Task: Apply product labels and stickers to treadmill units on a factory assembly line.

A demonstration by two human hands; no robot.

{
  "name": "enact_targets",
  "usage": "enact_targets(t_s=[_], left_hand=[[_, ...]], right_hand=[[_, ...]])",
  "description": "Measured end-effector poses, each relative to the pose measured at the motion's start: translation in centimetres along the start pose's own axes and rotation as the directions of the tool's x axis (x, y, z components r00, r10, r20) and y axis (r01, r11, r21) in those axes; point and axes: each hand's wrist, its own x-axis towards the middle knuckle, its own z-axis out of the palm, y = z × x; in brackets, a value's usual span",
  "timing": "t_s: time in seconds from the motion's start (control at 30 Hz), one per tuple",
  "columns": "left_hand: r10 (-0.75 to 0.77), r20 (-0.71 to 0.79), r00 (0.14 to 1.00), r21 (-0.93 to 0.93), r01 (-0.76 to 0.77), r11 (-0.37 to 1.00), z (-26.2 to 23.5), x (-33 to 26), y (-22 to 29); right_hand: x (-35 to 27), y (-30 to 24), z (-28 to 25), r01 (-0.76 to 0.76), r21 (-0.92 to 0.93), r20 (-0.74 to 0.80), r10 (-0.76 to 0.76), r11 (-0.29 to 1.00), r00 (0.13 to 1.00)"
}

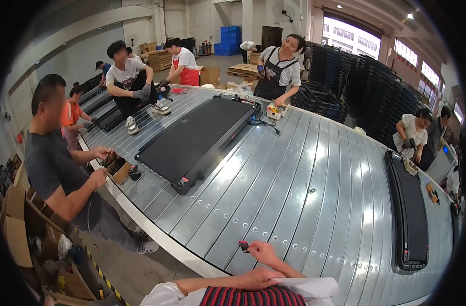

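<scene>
My right hand point(264, 252) reaches over the near edge of the metal slat conveyor point(289, 204). Between its fingertips is a small flat black piece with a red edge point(243, 246), held just above the slats; its exact kind is too small to tell. Across the front of my body lies my left forearm. My left hand point(266, 278) has its fingers curled in beside my right forearm and a white sleeve or cloth point(309, 286); what they grip, if anything, is hidden.
A black treadmill point(197, 135) lies on the conveyor ahead to the left, another treadmill point(411, 214) at right. A person point(64, 158) at left handles small parts over an open carton point(121, 172). Across the line a person point(279, 71) touches a small box point(275, 111). Black frames point(376, 84) are stacked behind.
</scene>
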Motion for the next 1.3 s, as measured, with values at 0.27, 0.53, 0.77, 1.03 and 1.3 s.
enact_targets(t_s=[0.27, 0.53, 0.77, 1.03, 1.3], left_hand=[[-0.099, -0.213, 0.972, 0.112, 0.125, 0.986, 0.7, 0.5, -4.3], [-0.019, -0.195, 0.981, 0.088, 0.037, 0.995, 0.3, -0.2, -3.4], [0.079, -0.059, 0.995, 0.081, -0.075, 0.994, -0.1, -1.4, -2.7], [0.335, -0.168, 0.927, 0.155, -0.311, 0.938, -0.4, -2.4, -2.2], [0.602, -0.128, 0.788, 0.317, -0.543, 0.778, -1.6, -2.5, -2.8]], right_hand=[[0.8, -2.3, 0.2, 0.060, -0.026, 0.073, -0.058, 0.998, 0.996], [1.0, -2.7, 1.1, 0.064, -0.029, 0.067, -0.062, 0.998, 0.996], [-1.1, -7.2, 0.8, -0.056, 0.426, 0.261, -0.064, 0.903, 0.963], [-5.9, -11.9, -3.5, -0.293, 0.719, 0.458, -0.113, 0.631, 0.882], [-6.5, -12.2, -2.7, -0.350, 0.789, 0.486, -0.165, 0.504, 0.858]])
